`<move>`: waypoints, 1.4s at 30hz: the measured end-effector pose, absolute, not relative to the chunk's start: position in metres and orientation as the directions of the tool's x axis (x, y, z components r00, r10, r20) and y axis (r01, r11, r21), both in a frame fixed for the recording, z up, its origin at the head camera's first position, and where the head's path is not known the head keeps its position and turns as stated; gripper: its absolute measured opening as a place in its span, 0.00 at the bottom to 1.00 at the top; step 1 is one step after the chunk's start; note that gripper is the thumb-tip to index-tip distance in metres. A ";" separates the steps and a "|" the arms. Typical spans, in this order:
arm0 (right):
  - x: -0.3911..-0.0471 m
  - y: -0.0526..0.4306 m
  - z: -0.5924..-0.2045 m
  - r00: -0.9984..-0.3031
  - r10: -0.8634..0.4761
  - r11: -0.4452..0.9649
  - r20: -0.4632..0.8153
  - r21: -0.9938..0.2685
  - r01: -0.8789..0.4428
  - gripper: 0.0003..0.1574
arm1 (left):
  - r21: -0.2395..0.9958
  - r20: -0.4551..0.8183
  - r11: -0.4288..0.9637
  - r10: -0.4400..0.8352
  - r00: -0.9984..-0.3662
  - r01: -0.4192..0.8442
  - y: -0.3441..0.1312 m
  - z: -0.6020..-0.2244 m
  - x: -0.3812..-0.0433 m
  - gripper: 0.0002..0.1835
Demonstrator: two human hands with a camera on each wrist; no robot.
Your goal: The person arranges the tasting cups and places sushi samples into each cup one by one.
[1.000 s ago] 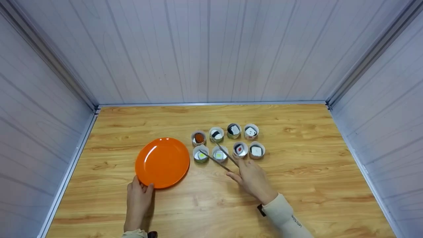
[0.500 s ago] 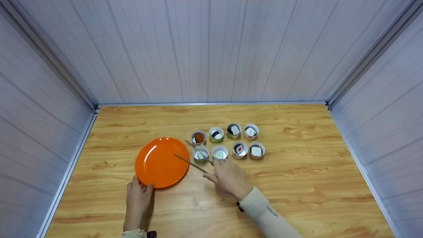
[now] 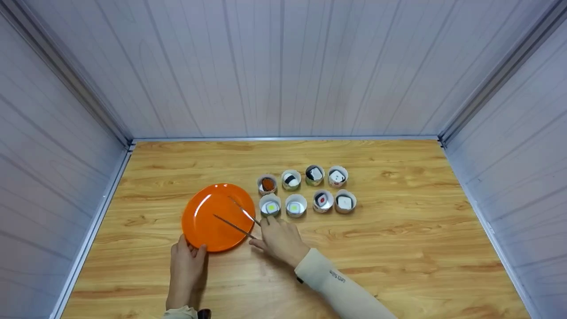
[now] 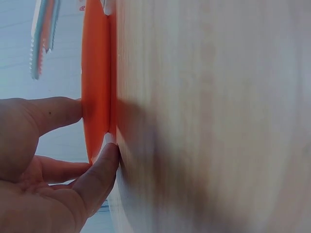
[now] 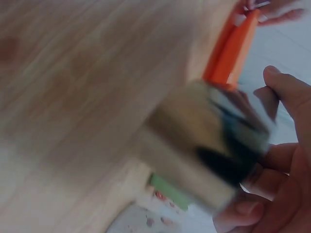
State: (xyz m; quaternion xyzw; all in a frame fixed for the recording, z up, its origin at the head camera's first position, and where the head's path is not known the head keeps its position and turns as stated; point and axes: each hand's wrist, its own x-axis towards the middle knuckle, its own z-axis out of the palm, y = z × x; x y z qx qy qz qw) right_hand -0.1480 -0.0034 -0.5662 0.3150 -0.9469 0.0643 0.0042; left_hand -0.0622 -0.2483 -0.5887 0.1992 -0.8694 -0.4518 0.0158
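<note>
My left hand [image 3: 186, 270] pinches the near left rim of a round orange plate [image 3: 212, 221]. In the left wrist view, fingers lie above and below the rim of the plate [image 4: 97, 73]. My right hand [image 3: 283, 241] grips a pair of metal tongs [image 3: 234, 225] by the bend, and the arms stand apart over the plate with nothing between them. Serrated tong tips [image 4: 41, 43] hang above the plate in the left wrist view. The shiny, blurred tong bend [image 5: 194, 141] fills the middle of the right wrist view. No food piece lies on the plate.
Right of the plate stand several small paper cups in two rows. They hold sushi-like pieces: an orange-brown one [image 3: 268, 184], a black-banded white one [image 3: 291, 179], green-centred ones [image 3: 294, 207] and a red-centred one [image 3: 322, 200]. Pale panel walls [image 3: 283, 66] enclose the wooden table [image 3: 398, 248].
My right hand has carried the tongs leftward from above the cups to over the plate. The left hand and the plate have stayed in place.
</note>
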 end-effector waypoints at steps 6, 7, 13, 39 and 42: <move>-0.150 -0.009 -0.578 -0.806 -0.592 0.802 0.003 -0.096 -0.589 0.36 | 0.793 -0.163 0.505 -0.362 -0.918 -0.340 -0.247 -0.588 -0.062 0.33; -0.150 -0.009 -0.579 -0.808 -0.590 0.804 -0.004 -0.097 -0.586 0.36 | 0.795 -0.166 0.501 -0.362 -0.917 -0.342 -0.247 -0.588 -0.062 0.33; -0.152 -0.010 -0.582 -0.813 -0.582 0.808 -0.008 -0.117 -0.577 0.37 | 0.792 -0.181 0.494 -0.373 -0.910 -0.360 -0.248 -0.588 -0.063 0.32; -0.155 0.003 -0.576 -0.824 -0.567 0.812 0.002 -0.172 -0.559 0.42 | 0.775 -0.204 0.504 -0.371 -0.906 -0.381 -0.247 -0.585 -0.069 0.31; -0.153 0.014 -0.568 -0.823 -0.568 0.803 0.013 -0.210 -0.557 0.38 | 0.751 -0.212 0.523 -0.387 -0.897 -0.403 -0.246 -0.579 -0.066 0.36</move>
